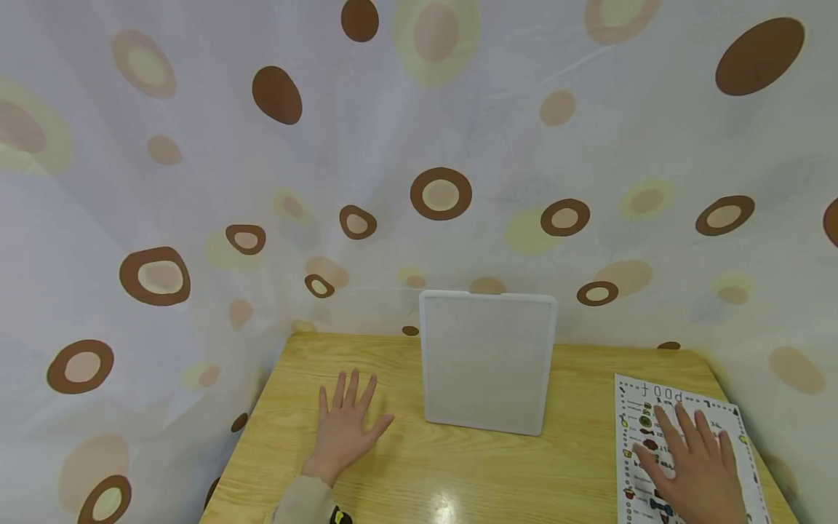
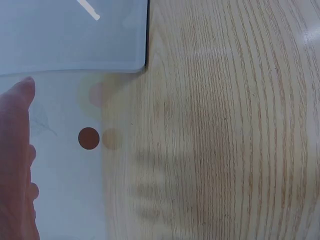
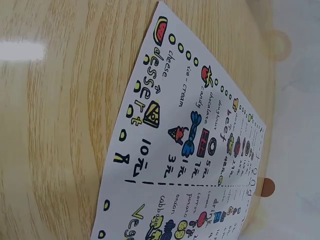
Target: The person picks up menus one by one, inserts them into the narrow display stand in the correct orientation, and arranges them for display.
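My left hand lies flat on the wooden table, fingers spread, to the left of a white framed board that stands upright near the table's back edge. My right hand rests flat, fingers straight, on a printed food menu sheet at the table's right side. In the left wrist view a fingertip shows at the left edge beside the board. The right wrist view shows the menu sheet with coloured food drawings and words such as "dessert".
A white curtain with brown and yellow dots hangs behind and around the table. Bare wood lies between my two hands in front of the board. The table's left edge and right edge are close to each hand.
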